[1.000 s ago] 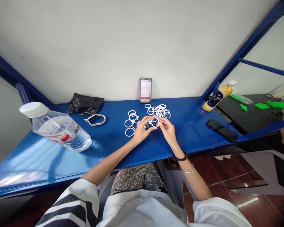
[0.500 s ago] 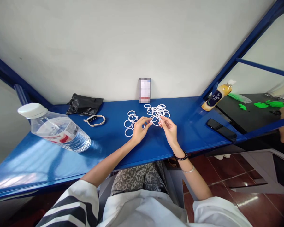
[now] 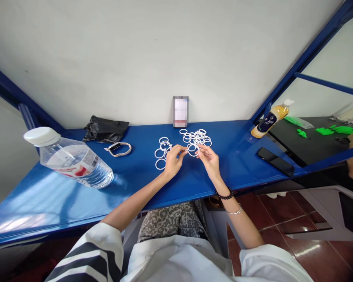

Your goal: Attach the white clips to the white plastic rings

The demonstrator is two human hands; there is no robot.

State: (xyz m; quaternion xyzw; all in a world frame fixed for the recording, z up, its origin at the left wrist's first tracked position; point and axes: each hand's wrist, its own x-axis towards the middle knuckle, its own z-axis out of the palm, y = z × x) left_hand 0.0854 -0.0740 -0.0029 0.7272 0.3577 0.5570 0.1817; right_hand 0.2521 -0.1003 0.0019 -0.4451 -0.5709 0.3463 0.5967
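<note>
Over the blue table (image 3: 141,186), a white ring (image 3: 193,155) is pinched between my two hands. My left hand (image 3: 174,159) has its thumb and fingertips closed on the ring's left side, where a small tab sits. On the opposite side my right hand (image 3: 209,159) grips it with thumb and forefinger. Behind the held ring lies a pile of similar white rings (image 3: 205,141), overlapping each other. More white rings (image 3: 160,164) lie to the left, beside my left hand, which partly hides some of them.
A water bottle (image 3: 76,162) stands at the left, near a pale-strapped watch (image 3: 120,150) and a black plastic bag (image 3: 106,130). A propped phone (image 3: 181,112) leans on the wall. On the right are a juice bottle (image 3: 271,119) and a dark phone (image 3: 275,161).
My hands keep hold of the white ring in nearly the same place. My right fingers have shifted slightly on its edge, and the view has moved a touch.
</note>
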